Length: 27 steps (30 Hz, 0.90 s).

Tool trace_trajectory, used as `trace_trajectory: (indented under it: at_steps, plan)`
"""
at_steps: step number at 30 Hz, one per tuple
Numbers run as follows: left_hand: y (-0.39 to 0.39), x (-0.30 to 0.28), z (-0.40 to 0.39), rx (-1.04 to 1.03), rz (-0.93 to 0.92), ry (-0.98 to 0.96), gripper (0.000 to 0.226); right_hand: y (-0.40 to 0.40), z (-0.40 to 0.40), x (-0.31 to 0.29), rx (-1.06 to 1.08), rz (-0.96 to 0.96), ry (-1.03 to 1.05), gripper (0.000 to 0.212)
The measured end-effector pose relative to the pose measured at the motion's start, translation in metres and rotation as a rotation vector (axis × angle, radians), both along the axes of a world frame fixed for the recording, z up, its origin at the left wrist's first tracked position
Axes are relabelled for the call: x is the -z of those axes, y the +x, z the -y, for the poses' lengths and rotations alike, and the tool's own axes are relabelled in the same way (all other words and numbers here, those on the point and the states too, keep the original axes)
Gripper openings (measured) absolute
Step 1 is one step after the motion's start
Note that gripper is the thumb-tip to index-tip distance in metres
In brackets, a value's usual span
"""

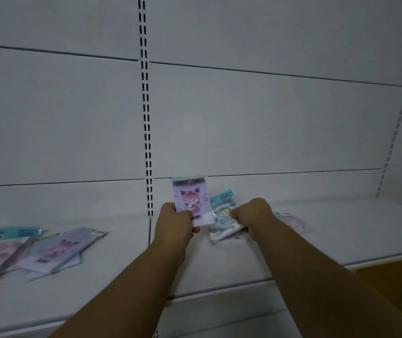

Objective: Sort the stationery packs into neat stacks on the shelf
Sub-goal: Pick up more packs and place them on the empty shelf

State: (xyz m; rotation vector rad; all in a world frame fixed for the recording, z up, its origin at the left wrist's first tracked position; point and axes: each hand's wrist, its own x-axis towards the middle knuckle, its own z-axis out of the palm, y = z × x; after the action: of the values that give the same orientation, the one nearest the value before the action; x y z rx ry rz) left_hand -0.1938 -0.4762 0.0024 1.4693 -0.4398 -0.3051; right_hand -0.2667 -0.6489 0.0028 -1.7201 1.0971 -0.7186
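Note:
My left hand (175, 222) holds a purple stationery pack (190, 198) upright above the white shelf (317, 240); it shows a cartoon girl with dark ears. Just to its right, my right hand (253, 213) grips a blue-grey pack (222, 217) with a teal header, tilted and low over the shelf. A pale pink pack (293, 222) lies flat behind my right wrist, partly hidden. On the left part of the shelf lies a loose pile of packs (24, 250): purple on the right, pink at the left, teal-headed ones at the back.
A slotted upright (146, 132) runs down the white back panel between two shelf bays. Another slotted upright (397, 123) stands at the far right. An orange-brown floor (395, 274) shows below the shelf's front edge at the right.

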Motion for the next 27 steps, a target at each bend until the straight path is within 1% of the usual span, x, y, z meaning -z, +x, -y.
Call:
trace_trajectory:
  at_steps: [1,2,4,6,7,9,10,11,12,14,15,16,18,20,24,27]
  plan:
    - [0.003,0.000,0.003,0.009,0.001,0.006,0.012,0.004,0.003,0.002,0.004,-0.027,-0.013,0.019]
    - [0.005,0.000,0.007,0.017,-0.002,0.013,0.013,0.006,0.006,0.003,0.011,-0.089,-0.080,0.024]
    - [0.010,0.000,0.013,0.030,-0.006,0.036,0.013,0.009,0.011,0.006,0.044,-0.281,-0.308,0.037]
    - [0.013,0.001,0.019,0.051,0.007,0.055,0.013,0.008,0.013,0.009,0.050,-0.451,-0.451,0.044]
    - [0.014,0.002,0.021,0.064,0.019,0.061,0.013,0.007,0.014,0.011,0.038,-0.521,-0.476,0.044]
    - [0.014,0.002,0.025,0.088,0.042,0.080,0.012,0.005,0.016,0.010,0.001,-0.612,-0.515,0.037]
    - [0.014,0.001,0.027,0.101,0.048,0.089,0.011,0.004,0.017,0.007,-0.022,-0.596,-0.549,0.030]
    - [0.013,0.000,0.029,0.113,0.054,0.095,0.010,0.003,0.018,0.000,-0.049,-0.509,-0.563,0.023]
    - [0.012,-0.002,0.031,0.121,0.059,0.100,0.010,0.001,0.018,-0.009,-0.088,-0.358,-0.529,0.018]
    - [0.009,-0.008,0.038,0.130,0.067,0.102,0.008,-0.007,0.016,-0.031,-0.217,-0.010,-0.301,0.016]
    - [0.006,-0.011,0.043,0.142,0.070,0.101,0.008,-0.012,0.015,-0.041,-0.275,0.112,-0.200,0.015]
    - [0.002,-0.014,0.048,0.163,0.073,0.105,0.008,-0.018,0.017,-0.048,-0.302,0.172,-0.162,0.016]
    - [-0.009,-0.017,0.058,0.221,0.069,0.118,0.009,-0.030,0.025,-0.058,-0.273,0.193,-0.204,0.018]
    - [-0.023,-0.017,0.070,0.270,0.073,0.129,0.008,-0.043,0.038,-0.065,-0.217,0.210,-0.266,0.014]
    - [-0.052,-0.015,0.102,0.309,0.126,0.119,0.009,-0.070,0.077,-0.067,-0.150,0.254,-0.303,0.023]
    - [-0.075,-0.016,0.136,0.315,0.182,0.158,0.005,-0.090,0.113,-0.067,-0.103,0.196,-0.365,0.030]
